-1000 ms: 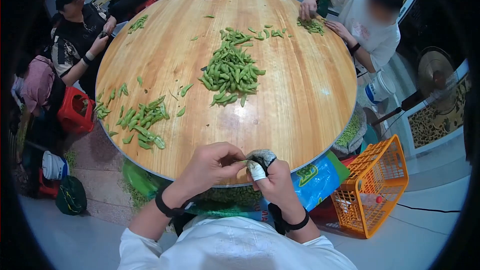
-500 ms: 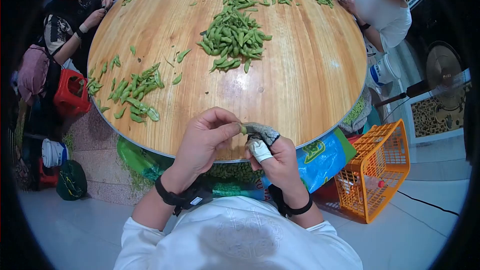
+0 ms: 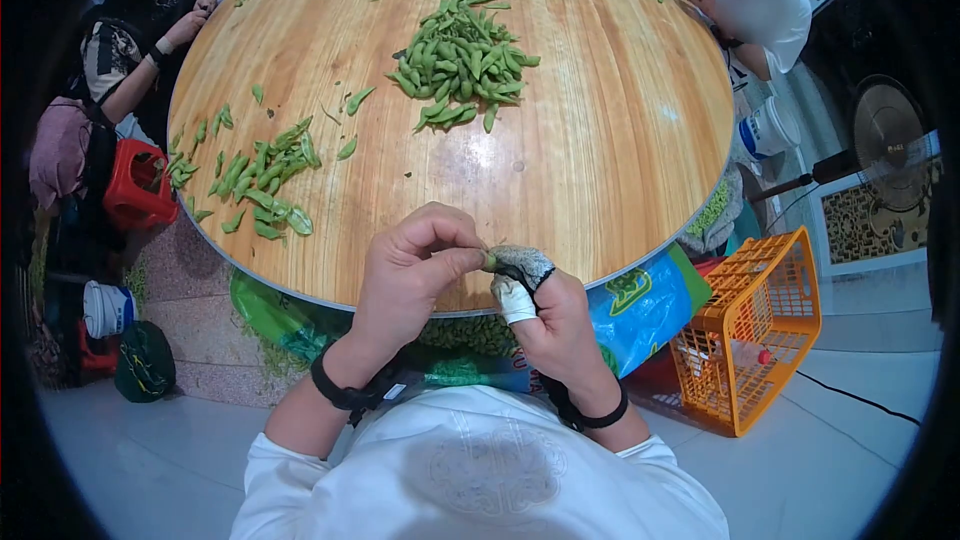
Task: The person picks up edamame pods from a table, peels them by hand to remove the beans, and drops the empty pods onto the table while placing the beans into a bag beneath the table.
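A small green pod (image 3: 489,261) is pinched between thumb and forefinger of my left hand (image 3: 408,270), just above the near table edge. My right hand (image 3: 548,315) has a white wrap on the thumb and a grey cover on the forefinger; its fingers are closed on the same pod from the other side. Most of the pod is hidden by the fingers. Beyond my hands, a large heap of green pods (image 3: 462,60) lies on the round wooden table (image 3: 600,140). A smaller pile of pods (image 3: 265,175) is at the left.
One person (image 3: 150,40) sits at the far left, another (image 3: 760,5) at the far right, both with hands by the table edge. An orange crate (image 3: 738,380), blue bag (image 3: 650,305), fan (image 3: 888,130), white bucket (image 3: 770,130) and red stool (image 3: 140,190) stand around the table.
The view has shifted slightly, so the table and pods appear a little higher and further left. Both my hands keep their grip at the pod, with fingers slightly moved.
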A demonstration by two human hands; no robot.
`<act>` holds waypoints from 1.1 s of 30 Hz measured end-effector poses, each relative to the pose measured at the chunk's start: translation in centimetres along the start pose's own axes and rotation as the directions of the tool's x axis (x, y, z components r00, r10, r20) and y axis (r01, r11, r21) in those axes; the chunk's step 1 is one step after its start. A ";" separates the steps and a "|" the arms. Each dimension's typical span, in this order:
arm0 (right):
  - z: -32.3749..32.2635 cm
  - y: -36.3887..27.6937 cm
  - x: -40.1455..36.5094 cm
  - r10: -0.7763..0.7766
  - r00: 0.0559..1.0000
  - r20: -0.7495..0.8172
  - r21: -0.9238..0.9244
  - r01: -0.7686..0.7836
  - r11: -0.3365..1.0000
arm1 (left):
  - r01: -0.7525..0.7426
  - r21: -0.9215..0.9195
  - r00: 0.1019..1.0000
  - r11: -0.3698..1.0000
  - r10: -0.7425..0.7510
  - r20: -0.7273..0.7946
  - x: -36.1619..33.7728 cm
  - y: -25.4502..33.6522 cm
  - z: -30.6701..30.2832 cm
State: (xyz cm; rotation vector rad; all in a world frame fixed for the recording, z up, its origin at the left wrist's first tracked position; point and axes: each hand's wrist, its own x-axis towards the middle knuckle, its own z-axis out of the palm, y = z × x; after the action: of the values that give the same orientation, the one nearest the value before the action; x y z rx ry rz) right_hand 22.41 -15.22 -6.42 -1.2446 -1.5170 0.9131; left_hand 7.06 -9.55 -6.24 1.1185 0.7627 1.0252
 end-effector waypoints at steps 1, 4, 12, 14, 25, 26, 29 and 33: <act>-0.1 0.2 -0.1 0.015 1.000 0.010 0.026 -0.015 1.000 | -0.039 0.054 0.999 0.998 0.037 0.031 0.0 0.0 -0.2; -0.8 0.6 -0.4 0.268 0.940 0.210 0.407 -0.333 0.850 | -0.116 0.088 0.983 0.989 0.101 0.151 0.3 0.0 -0.7; -0.9 0.3 -0.6 0.329 0.927 0.179 0.467 -0.374 0.801 | 0.102 -0.077 0.965 0.992 -0.081 0.248 0.5 -0.7 -0.6; -0.7 0.3 -0.8 0.253 0.965 0.068 0.300 -0.262 0.917 | 0.248 -0.160 0.953 0.955 -0.211 0.217 0.4 -0.6 -0.5; -0.7 0.2 -0.6 0.201 0.975 0.091 0.176 -0.215 0.961 | 0.267 -0.186 0.953 0.946 -0.230 0.197 0.5 -1.0 -1.0; -0.7 0.2 -0.6 0.201 0.975 0.091 0.176 -0.214 0.961 | 0.266 -0.186 0.953 0.946 -0.230 0.197 0.5 -1.0 -0.9; -0.6 0.1 -0.7 0.128 0.987 0.099 0.163 -0.143 0.976 | 0.270 -0.235 0.960 0.934 -0.241 0.146 0.5 -1.3 -0.8; -0.5 0.2 -0.6 0.124 0.985 0.123 0.128 -0.140 0.982 | 0.192 -0.167 0.977 0.967 -0.173 0.125 0.6 -1.2 -1.0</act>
State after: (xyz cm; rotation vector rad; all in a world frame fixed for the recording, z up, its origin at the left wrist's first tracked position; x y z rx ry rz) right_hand 22.96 -15.82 -6.57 -1.2226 -1.4471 1.1739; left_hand 6.69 -8.75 -7.69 0.9239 0.6588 0.8517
